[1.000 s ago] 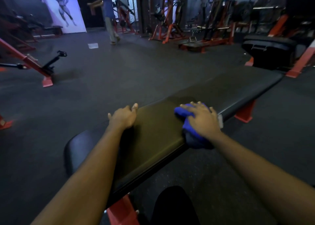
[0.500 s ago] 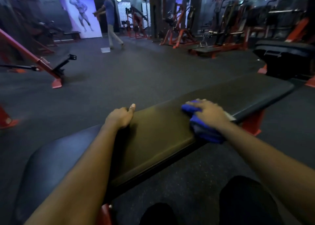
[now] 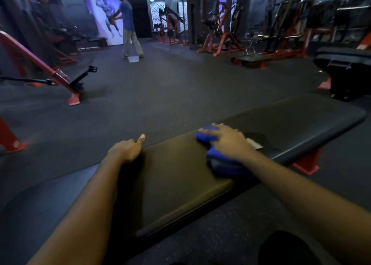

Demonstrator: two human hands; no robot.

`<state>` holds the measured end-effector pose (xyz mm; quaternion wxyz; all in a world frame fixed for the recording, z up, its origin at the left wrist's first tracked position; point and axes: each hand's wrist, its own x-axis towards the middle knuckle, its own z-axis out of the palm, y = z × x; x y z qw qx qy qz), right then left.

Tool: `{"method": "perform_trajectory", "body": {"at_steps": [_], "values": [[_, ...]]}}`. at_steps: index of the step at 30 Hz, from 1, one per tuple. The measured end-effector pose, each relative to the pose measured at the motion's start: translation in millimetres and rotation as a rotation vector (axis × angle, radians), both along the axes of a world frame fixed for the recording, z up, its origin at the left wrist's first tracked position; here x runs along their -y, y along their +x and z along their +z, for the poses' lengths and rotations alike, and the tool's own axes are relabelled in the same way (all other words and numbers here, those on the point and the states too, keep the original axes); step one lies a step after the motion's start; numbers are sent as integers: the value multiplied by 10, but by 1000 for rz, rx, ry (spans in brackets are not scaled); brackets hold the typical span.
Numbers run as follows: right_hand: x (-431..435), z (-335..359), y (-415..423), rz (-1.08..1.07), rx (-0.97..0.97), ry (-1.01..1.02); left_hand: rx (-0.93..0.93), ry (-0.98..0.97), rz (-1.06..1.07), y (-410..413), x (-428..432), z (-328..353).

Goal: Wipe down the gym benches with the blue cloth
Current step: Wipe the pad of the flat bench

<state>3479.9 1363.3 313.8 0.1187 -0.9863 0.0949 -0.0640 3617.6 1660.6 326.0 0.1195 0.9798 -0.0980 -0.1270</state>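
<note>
Bench pad (image 3: 180, 184) black, matte; dark rubber floor (image 3: 160, 96); red machines (image 3: 222, 34) behind.

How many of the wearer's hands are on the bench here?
2. The left hand holds the far edge of the bench pad, thumb out; the right hand presses a blue cloth onto it, farther right. Neither is hidden.

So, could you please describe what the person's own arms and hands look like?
The left forearm and right forearm show no sleeves up to the picture's edge. The left hand and right hand wear no gloves, and no watch, bracelet or ring shows, though the right hand is blurred.
</note>
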Motion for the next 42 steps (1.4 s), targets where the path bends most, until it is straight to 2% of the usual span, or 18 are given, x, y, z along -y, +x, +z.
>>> {"method": "perform_trajectory", "body": {"at_steps": [2,4,6,10,12,15,18,20,22,25,26,28,30,33,35,36,39,42], "values": [[547,21,160,-212,-11,57,-18,6,-14,23,24,-29],[641,43,218,-281,40,97,-33,-13,-10,62,24,-35],[170,2,219,-158,105,90,-93,-71,7,174,-15,-69],[-1331,-114,109,308,120,-2,-175,-168,30,379,-109,-148],[-1321,-76,307,356,92,-51,-173,-184,31,456,-116,-170],[-363,-46,742,165,4,-58,-185,-173,16,495,-97,-211],[686,62,842,-209,-71,-24,-183,-178,-17,450,-3,-195],[863,110,850,-357,-63,3,-160,-180,-33,414,82,-179],[470,121,893,-288,-53,-39,-160,-197,-50,395,152,-161],[-393,-7,804,65,0,-57,-191,-233,-69,419,312,-123],[-513,-24,736,163,10,-41,-197,-237,-79,431,394,-104],[-255,-18,742,211,7,11,-203,-242,-104,422,591,-84],[358,-50,844,116,13,-12,-201,-244,-145,363,798,-78],[1427,58,863,-243,-32,-70,-209,-238,-184,292,1017,-52],[1754,103,808,-419,-49,-15,-222,-213,-200,262,1081,-57],[1731,84,811,-440,-40,-3,-225,-204,-207,253,1083,-66],[1040,23,665,-248,31,37,-234,-193,-231,237,1161,-34],[248,-100,169,2,101,7,-227,-198,-252,241,1295,-15]]}}
